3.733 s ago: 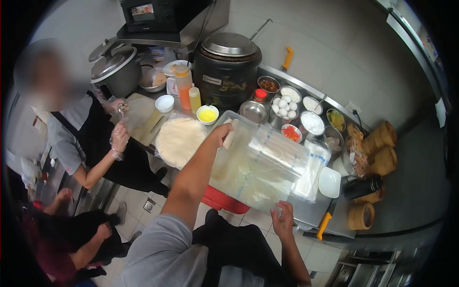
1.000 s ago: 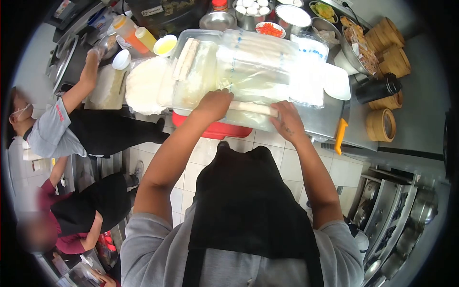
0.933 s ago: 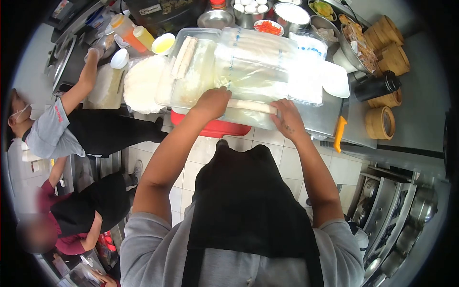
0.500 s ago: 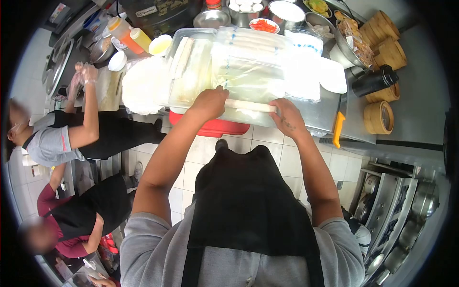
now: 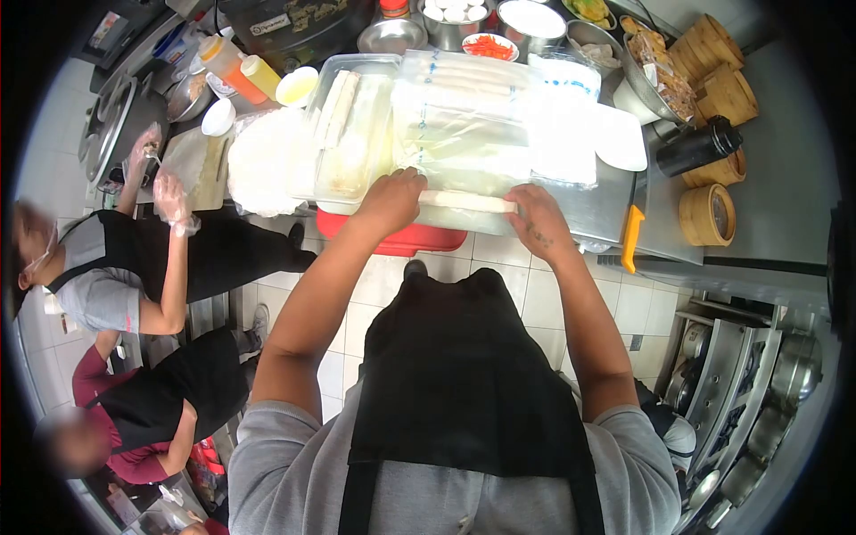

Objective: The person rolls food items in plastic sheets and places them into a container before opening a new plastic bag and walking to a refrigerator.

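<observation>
A long, pale roll [image 5: 467, 201] lies across the front of the table, at the near edge of a clear plastic sheet [image 5: 459, 147]. My left hand [image 5: 392, 197] is closed on the roll's left end, fingers curled. At its right end my right hand [image 5: 537, 219] grips with thumb and fingers. More pale rolls [image 5: 464, 64] lie beneath plastic at the sheet's far side. Left of the sheet, a clear tray [image 5: 367, 169] holds a few similar rolls. My fingertips are partly hidden.
A yellow-handled knife [image 5: 633, 239] rests at the table's right edge, near a black bottle [image 5: 700, 150] and bamboo steamers [image 5: 707, 216]. Bowls and sauce bottles [image 5: 234, 67] line the back. At left, a gloved co-worker [image 5: 107, 259] stands by a cutting board [image 5: 198, 165]; another person is nearer.
My hands stay on the roll's ends with barely any shift. The co-worker's gloved hands at left have moved apart, one lower toward the table's near side.
</observation>
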A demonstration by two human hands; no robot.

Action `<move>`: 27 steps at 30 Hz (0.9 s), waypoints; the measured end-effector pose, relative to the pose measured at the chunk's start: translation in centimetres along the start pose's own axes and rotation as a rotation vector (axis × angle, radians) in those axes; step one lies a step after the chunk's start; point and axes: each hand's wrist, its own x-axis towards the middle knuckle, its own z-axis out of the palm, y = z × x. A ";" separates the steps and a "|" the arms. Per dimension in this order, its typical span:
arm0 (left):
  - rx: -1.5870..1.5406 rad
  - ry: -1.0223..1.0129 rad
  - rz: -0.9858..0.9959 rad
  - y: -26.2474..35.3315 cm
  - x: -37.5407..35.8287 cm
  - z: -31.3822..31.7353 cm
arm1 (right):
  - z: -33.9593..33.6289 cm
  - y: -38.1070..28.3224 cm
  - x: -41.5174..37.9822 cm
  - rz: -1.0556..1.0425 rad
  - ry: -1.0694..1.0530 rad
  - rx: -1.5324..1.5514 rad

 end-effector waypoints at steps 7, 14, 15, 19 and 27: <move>-0.055 -0.015 -0.025 -0.2 -0.3 0.0 | 0.2 0.1 -0.2 0.026 -0.010 -0.027; -0.103 0.001 -0.071 0.3 -1.2 -0.6 | -0.2 -0.2 -0.5 0.051 -0.050 -0.057; -0.103 0.002 -0.071 0.7 -1.5 -0.7 | -0.3 -0.2 -0.6 0.051 -0.050 -0.058; -0.124 0.187 0.050 2.6 -3.6 -1.0 | -0.6 -0.8 -1.3 0.007 0.039 -0.067; -0.064 0.260 0.052 1.4 -5.4 0.8 | 0.1 -2.0 -3.0 -0.151 -0.078 -0.227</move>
